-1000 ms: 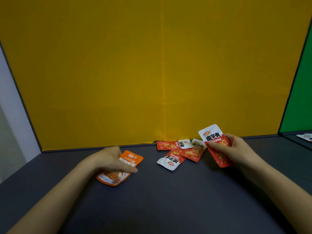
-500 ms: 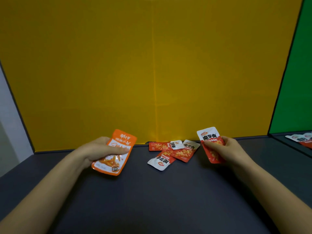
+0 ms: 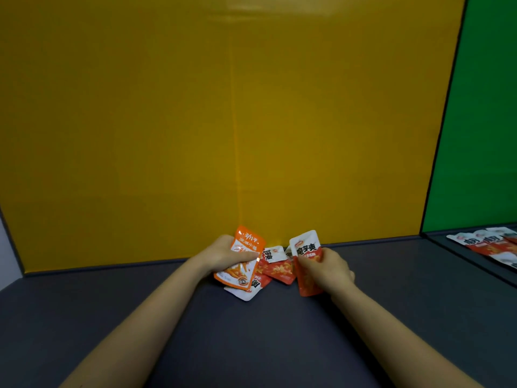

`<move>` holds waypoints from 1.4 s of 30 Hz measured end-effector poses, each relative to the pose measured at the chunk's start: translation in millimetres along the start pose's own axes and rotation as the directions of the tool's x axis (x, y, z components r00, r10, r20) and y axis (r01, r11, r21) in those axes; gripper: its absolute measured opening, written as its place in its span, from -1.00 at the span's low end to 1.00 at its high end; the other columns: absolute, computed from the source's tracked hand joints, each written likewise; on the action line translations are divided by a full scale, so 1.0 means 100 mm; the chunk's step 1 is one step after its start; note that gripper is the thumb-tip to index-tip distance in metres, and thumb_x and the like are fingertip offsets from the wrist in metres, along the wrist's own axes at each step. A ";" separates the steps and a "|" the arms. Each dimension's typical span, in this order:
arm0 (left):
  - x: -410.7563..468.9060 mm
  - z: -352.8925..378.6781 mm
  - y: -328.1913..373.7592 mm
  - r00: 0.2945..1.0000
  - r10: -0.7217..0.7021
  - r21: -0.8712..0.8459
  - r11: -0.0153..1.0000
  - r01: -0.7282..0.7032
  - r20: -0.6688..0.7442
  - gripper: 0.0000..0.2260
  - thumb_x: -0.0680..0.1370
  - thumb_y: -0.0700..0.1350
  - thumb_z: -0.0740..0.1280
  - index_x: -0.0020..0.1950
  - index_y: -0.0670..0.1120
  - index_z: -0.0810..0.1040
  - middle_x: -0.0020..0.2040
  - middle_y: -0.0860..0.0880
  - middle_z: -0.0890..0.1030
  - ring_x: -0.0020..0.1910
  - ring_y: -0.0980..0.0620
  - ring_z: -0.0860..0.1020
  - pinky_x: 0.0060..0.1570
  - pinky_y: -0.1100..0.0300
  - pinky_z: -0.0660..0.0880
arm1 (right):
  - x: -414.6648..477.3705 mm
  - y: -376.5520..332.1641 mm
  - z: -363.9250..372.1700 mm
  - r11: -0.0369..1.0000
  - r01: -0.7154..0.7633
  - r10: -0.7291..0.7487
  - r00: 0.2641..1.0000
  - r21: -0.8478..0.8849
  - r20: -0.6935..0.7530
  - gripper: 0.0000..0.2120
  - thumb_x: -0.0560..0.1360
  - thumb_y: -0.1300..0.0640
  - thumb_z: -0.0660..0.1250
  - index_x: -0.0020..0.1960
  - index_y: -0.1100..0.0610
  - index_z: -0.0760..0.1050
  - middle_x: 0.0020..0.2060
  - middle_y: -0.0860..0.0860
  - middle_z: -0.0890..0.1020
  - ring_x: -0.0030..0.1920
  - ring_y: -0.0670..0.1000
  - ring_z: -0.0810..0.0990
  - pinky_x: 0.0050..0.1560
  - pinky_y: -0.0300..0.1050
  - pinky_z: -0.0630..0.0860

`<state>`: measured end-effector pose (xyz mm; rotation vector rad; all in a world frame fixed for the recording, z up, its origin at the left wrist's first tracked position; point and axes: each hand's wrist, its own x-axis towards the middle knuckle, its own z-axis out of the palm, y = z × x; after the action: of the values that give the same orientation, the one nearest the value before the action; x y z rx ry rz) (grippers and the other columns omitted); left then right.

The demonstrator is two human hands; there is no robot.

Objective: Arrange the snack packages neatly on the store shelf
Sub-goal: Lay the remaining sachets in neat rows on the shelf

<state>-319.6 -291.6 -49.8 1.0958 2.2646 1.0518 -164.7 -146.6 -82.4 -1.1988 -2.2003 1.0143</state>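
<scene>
The left thumb (image 3: 247, 256) lies across the front of the orange packet (image 3: 247, 242) and the other fingers curl behind it, so the left hand (image 3: 223, 254) grips it and holds it up, a bit tilted, just over the left side of the little pile. The right fingers (image 3: 307, 261) pinch the red and white packet (image 3: 304, 245) near its middle, and the right hand (image 3: 328, 270) holds it standing up at the right side of the pile. Between the two hands lie the loose packets (image 3: 279, 268), red and white, flat and crossing over each other, close to the yellow back wall (image 3: 195, 121). A white packet (image 3: 243, 293) pokes out from under the orange one. All of them sit on the dark grey shelf (image 3: 251, 345). Far to the right, below the green wall (image 3: 481, 107), more packets (image 3: 486, 245) lie side by side. I think this is the picking-up and sorting step, because nothing is in a neat row yet. Next, each held packet needs its own spot. The orange one looks like a different kind, so it should go apart from the red ones. Then the loose ones need lifting one at a time, since they overlap.
</scene>
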 end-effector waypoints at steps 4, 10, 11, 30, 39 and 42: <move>0.05 0.05 0.00 1.000 0.022 0.067 0.997 -0.022 0.009 -0.84 0.47 -0.01 0.40 -0.24 -0.02 0.50 -0.25 0.05 0.61 -0.30 0.15 0.57 -0.24 0.33 0.49 | -0.01 -0.05 0.04 0.979 0.002 -0.013 0.999 -0.203 -0.050 -0.48 0.47 -0.23 0.20 0.27 0.11 0.42 0.24 0.09 0.50 0.28 0.15 0.43 0.24 0.01 0.29; 0.09 0.14 0.01 0.998 0.027 0.414 0.910 0.000 -0.060 -0.75 0.47 0.17 0.34 -0.17 0.04 0.38 0.05 -0.05 0.51 0.17 -0.03 0.36 0.21 0.08 0.30 | -0.01 -0.15 0.09 0.988 0.009 -0.013 1.000 -0.154 -0.023 -0.50 0.47 -0.19 0.23 0.23 0.15 0.42 0.21 0.12 0.54 0.23 0.16 0.50 0.21 0.00 0.40; 0.09 0.15 0.00 0.998 0.012 0.433 0.901 0.018 -0.066 -0.73 0.47 0.19 0.33 -0.14 0.03 0.38 0.10 -0.07 0.49 0.23 -0.05 0.32 0.24 0.07 0.27 | -0.02 -0.18 0.09 0.991 0.001 -0.003 1.000 -0.136 -0.013 -0.49 0.47 -0.19 0.24 0.23 0.16 0.41 0.22 0.13 0.53 0.23 0.16 0.49 0.20 -0.01 0.41; 0.06 0.21 0.15 0.972 -0.231 -0.093 0.970 0.226 -0.048 -0.71 0.34 -0.15 0.54 -0.09 -0.13 0.47 -0.23 -0.03 0.58 -0.34 0.07 0.57 -0.38 0.22 0.53 | -0.02 -0.29 0.17 0.985 -0.052 0.036 0.994 0.162 0.101 -0.54 0.41 0.02 0.43 0.25 0.10 0.40 0.19 0.05 0.56 0.19 0.08 0.53 0.19 -0.03 0.47; -0.02 0.25 0.14 0.981 -0.183 -0.233 0.959 0.162 -0.070 -0.66 0.38 -0.15 0.51 0.08 -0.19 0.50 -0.10 -0.11 0.63 -0.25 0.01 0.60 -0.31 0.18 0.54 | -0.07 -0.32 0.26 0.818 -0.118 -0.017 0.973 0.563 0.229 -0.72 0.41 0.28 0.42 0.03 0.14 0.39 0.07 0.14 0.62 -0.02 0.11 0.63 -0.06 0.00 0.59; -0.08 0.27 0.18 0.984 -0.142 -0.356 0.929 0.097 -0.103 -0.85 0.43 -0.22 0.45 -0.09 -0.13 0.51 -0.10 -0.12 0.63 -0.29 0.04 0.58 -0.30 0.19 0.54 | -0.14 -0.34 0.20 0.728 -0.173 -0.028 0.959 0.664 0.281 -0.63 0.40 0.36 0.42 0.14 0.21 0.39 0.00 0.16 0.61 -0.23 0.03 0.59 -0.26 -0.12 0.54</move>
<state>-289.7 -278.4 -52.6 0.7520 2.0946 1.4401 -188.4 -178.0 -69.6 -0.8207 -1.6704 1.9093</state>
